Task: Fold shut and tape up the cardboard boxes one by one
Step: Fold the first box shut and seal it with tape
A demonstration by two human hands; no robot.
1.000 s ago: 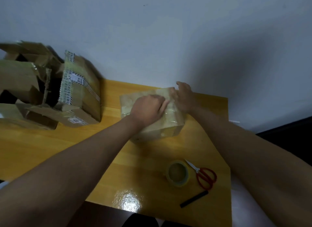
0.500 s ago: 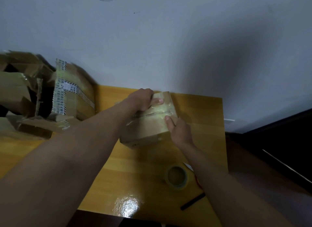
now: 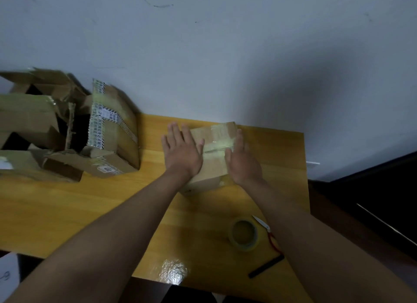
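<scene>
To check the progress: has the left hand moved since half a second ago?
Yes. The left hand left the far end of the box for its left side, toward the opened boxes.

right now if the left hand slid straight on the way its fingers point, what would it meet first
Probably nothing on the table: the left hand points to the wall, past the small box beside it. Depth is unclear.

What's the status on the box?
Left hand and right hand flat, flanking box. Flaps shut, tape across top. Nothing in the way.
</scene>
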